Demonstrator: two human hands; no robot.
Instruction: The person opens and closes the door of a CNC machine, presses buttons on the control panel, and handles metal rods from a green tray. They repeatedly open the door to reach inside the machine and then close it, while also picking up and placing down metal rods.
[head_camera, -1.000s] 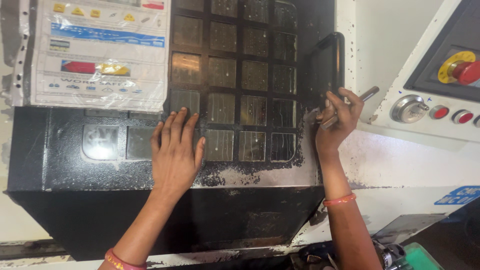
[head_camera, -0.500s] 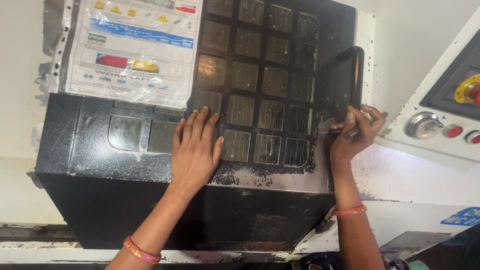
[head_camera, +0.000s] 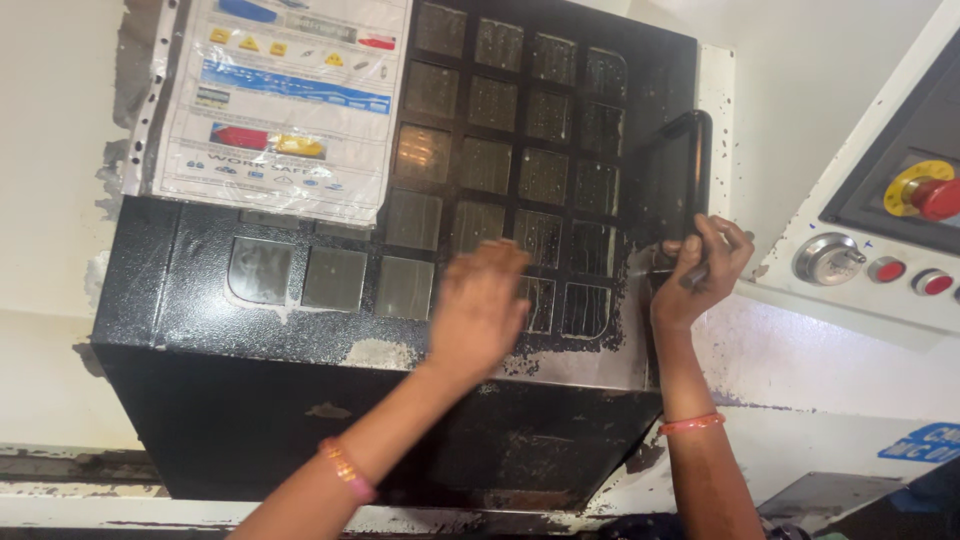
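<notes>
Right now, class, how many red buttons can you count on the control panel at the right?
3: a large red button on a yellow ring, and two small ones below, and. More may lie beyond the frame edge.

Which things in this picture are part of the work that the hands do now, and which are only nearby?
In hand:
- left hand, flat on the black machine door, over its grid window
- right hand, gripping a thin tool at the foot of the door handle

Only nearby:
- laminated safety sheet
- red emergency button
- silver knob
- small red buttons
</notes>
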